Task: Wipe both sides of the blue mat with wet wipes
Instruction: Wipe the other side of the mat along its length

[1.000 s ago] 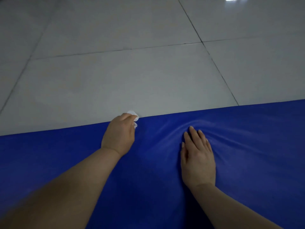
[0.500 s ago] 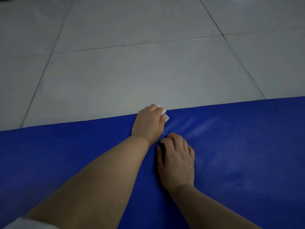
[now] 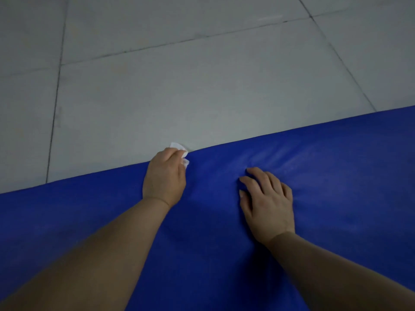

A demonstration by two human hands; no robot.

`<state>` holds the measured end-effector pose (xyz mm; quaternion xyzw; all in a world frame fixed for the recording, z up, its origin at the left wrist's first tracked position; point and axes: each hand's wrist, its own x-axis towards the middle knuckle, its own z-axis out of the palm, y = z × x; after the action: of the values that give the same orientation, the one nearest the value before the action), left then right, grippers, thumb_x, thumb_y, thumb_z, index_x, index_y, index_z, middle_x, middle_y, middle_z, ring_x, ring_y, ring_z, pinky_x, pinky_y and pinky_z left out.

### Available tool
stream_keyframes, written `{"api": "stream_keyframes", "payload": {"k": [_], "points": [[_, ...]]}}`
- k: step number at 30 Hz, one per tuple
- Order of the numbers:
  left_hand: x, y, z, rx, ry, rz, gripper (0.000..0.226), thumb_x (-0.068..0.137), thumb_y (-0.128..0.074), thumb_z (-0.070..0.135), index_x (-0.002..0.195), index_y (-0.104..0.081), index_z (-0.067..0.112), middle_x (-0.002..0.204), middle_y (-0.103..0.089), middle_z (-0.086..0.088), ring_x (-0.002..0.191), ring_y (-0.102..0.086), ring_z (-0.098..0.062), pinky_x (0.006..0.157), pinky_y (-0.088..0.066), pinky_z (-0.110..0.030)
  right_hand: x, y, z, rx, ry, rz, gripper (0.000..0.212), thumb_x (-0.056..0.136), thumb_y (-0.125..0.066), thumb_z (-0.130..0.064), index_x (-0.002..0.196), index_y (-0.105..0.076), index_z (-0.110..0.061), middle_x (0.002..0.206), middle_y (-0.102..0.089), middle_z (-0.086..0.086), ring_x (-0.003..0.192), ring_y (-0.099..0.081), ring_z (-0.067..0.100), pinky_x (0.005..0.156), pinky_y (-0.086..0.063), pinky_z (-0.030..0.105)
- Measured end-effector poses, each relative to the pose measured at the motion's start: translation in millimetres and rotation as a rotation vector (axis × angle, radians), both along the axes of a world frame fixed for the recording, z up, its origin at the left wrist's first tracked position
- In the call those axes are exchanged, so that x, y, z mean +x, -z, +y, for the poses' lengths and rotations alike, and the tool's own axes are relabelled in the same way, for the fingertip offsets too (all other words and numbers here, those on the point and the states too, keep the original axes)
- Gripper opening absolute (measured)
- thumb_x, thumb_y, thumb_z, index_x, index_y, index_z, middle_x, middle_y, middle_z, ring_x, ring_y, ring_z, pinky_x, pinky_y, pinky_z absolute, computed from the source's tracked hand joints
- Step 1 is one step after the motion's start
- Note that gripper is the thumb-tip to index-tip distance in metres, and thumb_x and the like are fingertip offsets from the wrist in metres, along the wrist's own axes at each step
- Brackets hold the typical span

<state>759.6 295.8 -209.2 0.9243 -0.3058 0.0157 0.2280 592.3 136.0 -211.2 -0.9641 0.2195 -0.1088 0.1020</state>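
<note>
We are wiping the top face of the blue mat (image 3: 314, 176), which lies flat on the tiled floor (image 3: 179, 86) and fills the near part of the view. Our left hand (image 3: 165, 178) sits at the mat's far edge, fingers clamped on a white wet wipe (image 3: 179, 149) that pokes out past the edge. Our right hand (image 3: 268, 202) rests on the mat just beside it, fingers slightly apart and pressing the surface into soft creases. Next, we judge, the wipe should sweep along that edge while the right hand steadies the mat.
</note>
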Motion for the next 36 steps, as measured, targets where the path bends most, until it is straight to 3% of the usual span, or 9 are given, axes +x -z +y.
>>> {"api": "stream_keyframes", "payload": {"k": [4, 7, 12, 17, 20, 26, 31, 34, 36], "points": [[1, 0, 1, 0.021, -0.005, -0.007, 0.019, 0.088, -0.053, 0.002, 0.101, -0.067, -0.002, 0.098, -0.064, -0.013, 0.08, -0.059, -0.031, 0.072, -0.051, -0.039, 15, -11, 28, 0.055, -0.016, -0.041, 0.031, 0.085, -0.04, -0.026, 0.102, -0.065, -0.02, 0.124, -0.056, 0.002, 0.113, -0.044, 0.019, 0.095, -0.029, 0.037], [0, -2, -1, 0.038, 0.017, -0.015, 0.023, 0.087, -0.051, 0.008, 0.1, -0.068, -0.001, 0.098, -0.066, -0.012, 0.081, -0.061, -0.029, 0.075, -0.05, -0.033, 29, -6, 57, 0.154, -0.146, -0.053, 0.03, 0.09, -0.04, -0.032, 0.107, -0.063, -0.022, 0.124, -0.056, -0.001, 0.114, -0.048, 0.016, 0.095, -0.039, 0.037], [2, -3, -6, 0.134, -0.035, 0.009, 0.021, 0.085, -0.053, 0.005, 0.099, -0.068, -0.001, 0.098, -0.066, -0.014, 0.079, -0.062, -0.034, 0.073, -0.049, -0.036, 34, 1, 57, 0.137, -0.2, -0.014, 0.027, 0.089, -0.042, -0.031, 0.106, -0.063, -0.024, 0.126, -0.055, -0.002, 0.116, -0.046, 0.02, 0.094, -0.03, 0.038], [-2, -18, -20, 0.278, -0.145, 0.182, 0.035, 0.1, -0.045, 0.02, 0.13, -0.055, 0.006, 0.13, -0.051, -0.012, 0.112, -0.052, -0.03, 0.096, -0.041, -0.038, 35, -6, 54, 0.136, -0.331, 0.01, 0.031, 0.09, -0.041, -0.033, 0.107, -0.066, -0.027, 0.127, -0.057, -0.005, 0.116, -0.045, 0.021, 0.092, -0.027, 0.04], [1, -20, -15, 0.273, -0.084, 0.177, 0.039, 0.101, -0.044, 0.025, 0.136, -0.051, 0.008, 0.134, -0.048, -0.01, 0.116, -0.049, -0.028, 0.097, -0.039, -0.035, 33, -6, 54, 0.136, -0.318, -0.008, 0.032, 0.091, -0.04, -0.033, 0.108, -0.066, -0.027, 0.128, -0.056, -0.006, 0.116, -0.046, 0.021, 0.093, -0.027, 0.04], [17, -17, 26, 0.222, 0.036, 0.069, 0.03, 0.1, -0.046, 0.014, 0.124, -0.059, 0.003, 0.119, -0.058, -0.015, 0.101, -0.056, -0.031, 0.083, -0.047, -0.041, 35, -2, 56, 0.093, -0.291, -0.075, 0.03, 0.091, -0.041, -0.033, 0.106, -0.066, -0.027, 0.127, -0.057, -0.006, 0.115, -0.049, 0.021, 0.091, -0.035, 0.044], [27, -7, 93, 0.145, 0.031, -0.067, 0.006, 0.088, -0.06, -0.002, 0.09, -0.065, -0.003, 0.093, -0.063, -0.015, 0.074, -0.059, -0.032, 0.06, -0.036, -0.028, 36, 1, 61, 0.024, -0.294, -0.104, 0.029, 0.091, -0.041, -0.031, 0.105, -0.066, -0.025, 0.125, -0.058, -0.005, 0.112, -0.05, 0.023, 0.09, -0.034, 0.042], [29, 5, 107, 0.042, 0.028, -0.078, 0.007, 0.09, -0.058, 0.0, 0.092, -0.065, -0.001, 0.098, -0.063, -0.013, 0.079, -0.058, -0.027, 0.065, -0.036, -0.025, 34, -4, 77, -0.08, -0.209, -0.168, 0.028, 0.083, -0.044, -0.017, 0.097, -0.068, -0.018, 0.117, -0.062, 0.004, 0.103, -0.059, 0.028, 0.086, -0.037, 0.041], [32, 10, 107, 0.01, 0.016, -0.056, 0.017, 0.096, -0.052, 0.007, 0.104, -0.065, 0.0, 0.11, -0.062, -0.012, 0.089, -0.058, -0.027, 0.072, -0.04, -0.029, 45, -8, 128, 0.086, -0.178, -0.3, 0.028, 0.076, -0.044, -0.01, 0.086, -0.069, -0.013, 0.105, -0.064, 0.007, 0.091, -0.059, 0.025, 0.078, -0.042, 0.036]]}}
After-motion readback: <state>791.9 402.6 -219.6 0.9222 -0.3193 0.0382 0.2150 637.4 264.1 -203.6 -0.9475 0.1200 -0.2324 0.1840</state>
